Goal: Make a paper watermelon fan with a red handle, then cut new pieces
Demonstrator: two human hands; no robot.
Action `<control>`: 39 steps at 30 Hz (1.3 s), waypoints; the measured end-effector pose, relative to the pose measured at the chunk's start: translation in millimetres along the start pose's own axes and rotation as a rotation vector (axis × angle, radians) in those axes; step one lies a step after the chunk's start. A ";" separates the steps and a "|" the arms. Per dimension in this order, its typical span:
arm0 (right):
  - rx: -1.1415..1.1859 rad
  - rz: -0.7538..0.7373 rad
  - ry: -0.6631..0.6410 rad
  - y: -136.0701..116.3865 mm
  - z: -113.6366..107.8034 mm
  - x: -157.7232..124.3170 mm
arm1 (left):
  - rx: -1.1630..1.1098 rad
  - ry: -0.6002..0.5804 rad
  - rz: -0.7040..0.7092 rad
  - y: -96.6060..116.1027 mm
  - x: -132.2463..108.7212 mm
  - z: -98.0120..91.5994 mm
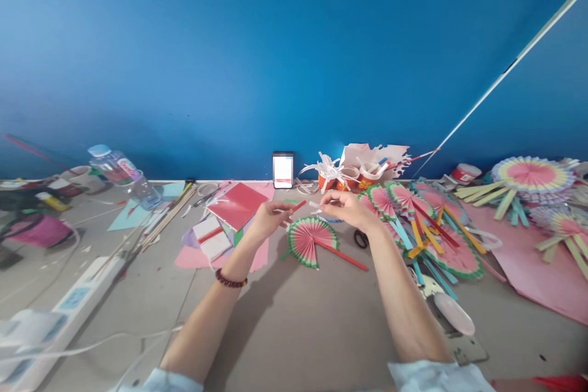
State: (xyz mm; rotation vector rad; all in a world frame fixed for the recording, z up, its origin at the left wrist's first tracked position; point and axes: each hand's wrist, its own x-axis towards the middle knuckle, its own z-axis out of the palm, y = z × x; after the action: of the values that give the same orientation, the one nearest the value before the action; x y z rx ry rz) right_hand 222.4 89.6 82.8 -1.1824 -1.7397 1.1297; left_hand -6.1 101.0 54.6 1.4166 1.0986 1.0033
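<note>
My left hand (271, 218) pinches a short red paper strip (299, 206) above the table. Close to it, the fingers of my right hand (342, 207) are pressed together on a small white strip (314, 204); whether it is paper or tape I cannot make out. Below both hands lies a pleated paper fan (312, 239), pink with a green edge, its red handle strip (344, 254) pointing right. Black-handled scissors (361, 239) rest beside my right wrist, partly hidden.
A phone (283, 170) leans on the blue wall. Red paper (239, 205) on pink sheets lies left, with a water bottle (144, 191) and power strip (76, 300) farther left. Several finished fans (454, 251), cups (367, 176) and a glue gun (452, 312) occupy the right.
</note>
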 end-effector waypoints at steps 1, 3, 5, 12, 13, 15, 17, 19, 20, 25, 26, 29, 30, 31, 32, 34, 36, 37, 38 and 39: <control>-0.100 -0.026 -0.006 -2.8 1.3 -1.4 | 0.020 -0.010 0.015 -0.3 -0.2 0.3; -0.258 -0.079 0.001 -7.4 5.3 -3.0 | 0.056 -0.039 0.027 -2.4 -0.1 1.0; -0.367 -0.111 0.010 -10.0 10.3 -3.3 | 0.074 -0.073 0.017 -5.5 0.3 1.7; -0.556 -0.124 0.035 -6.9 21.7 -1.0 | 0.111 -0.120 -0.003 -8.0 -0.5 4.1; -0.574 -0.119 0.036 -5.9 22.3 -0.6 | 0.108 -0.130 -0.004 -6.9 -1.1 4.5; -0.605 -0.119 0.038 -4.1 23.2 0.1 | 0.086 -0.149 -0.016 -4.4 -2.5 5.3; -0.625 -0.133 0.045 -2.6 23.9 0.5 | 0.057 -0.160 -0.039 -2.0 -3.8 6.3; -0.645 -0.138 0.042 -1.8 24.3 0.7 | 0.043 -0.162 -0.057 -0.3 -4.5 7.1; -0.657 -0.134 0.037 -1.9 24.4 0.7 | 0.046 -0.163 -0.069 0.4 -4.7 7.4; -0.721 -0.097 0.002 -4.9 23.9 -0.3 | 0.109 -0.194 -0.139 2.8 -5.1 8.1; -0.731 -0.091 -0.003 -5.6 23.8 -0.5 | 0.118 -0.199 -0.146 3.1 -5.2 8.1; -0.747 -0.075 -0.006 -7.2 23.4 -0.7 | 0.135 -0.212 -0.153 2.7 -5.1 8.0; -0.748 -0.068 -0.009 -7.6 23.2 -0.7 | 0.139 -0.216 -0.153 2.2 -5.0 7.9; -0.749 -0.060 -0.012 -8.1 23.1 -0.7 | 0.141 -0.220 -0.152 1.6 -4.8 7.8; -0.750 -0.053 -0.013 -8.4 23.0 -0.7 | 0.144 -0.223 -0.150 1.1 -4.7 7.7; -0.754 -0.051 -0.014 -8.6 22.8 -0.7 | 0.148 -0.226 -0.150 0.6 -4.7 7.6; -0.757 -0.059 -0.011 -7.6 22.6 -0.5 | 0.149 -0.226 -0.154 1.4 -5.1 7.8; -0.757 -0.063 -0.010 -6.7 22.4 -0.4 | 0.148 -0.227 -0.155 2.2 -5.4 7.9; -0.758 -0.065 -0.010 -5.6 22.3 -0.2 | 0.149 -0.227 -0.154 3.2 -5.8 8.1; -0.759 -0.066 -0.009 -4.3 22.2 0.1 | 0.151 -0.229 -0.152 4.3 -6.2 8.4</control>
State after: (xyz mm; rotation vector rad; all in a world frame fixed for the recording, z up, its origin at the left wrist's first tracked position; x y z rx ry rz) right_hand 201.1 83.2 79.2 -1.5239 -2.2810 0.4172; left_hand 1.0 92.8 57.7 1.5029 1.1105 0.6434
